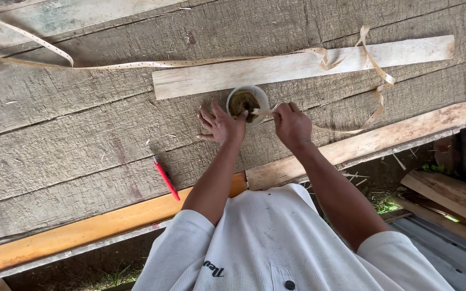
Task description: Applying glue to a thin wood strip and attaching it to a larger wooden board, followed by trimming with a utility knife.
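The long pale strip (136,64) runs off the frame's upper left edge. The right hand (292,125) hides its grip on the strip's end, and the brown contents of the small cup (247,102) are too small to tell.

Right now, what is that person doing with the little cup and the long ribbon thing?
A person in a white shirt leans over a rough wooden table. Their left hand steadies a small clear cup of brownish paste, and their right hand holds a long, thin pale strip with its end at the cup. The strip curls away over a pale board. A red pen lies to the left, untouched.
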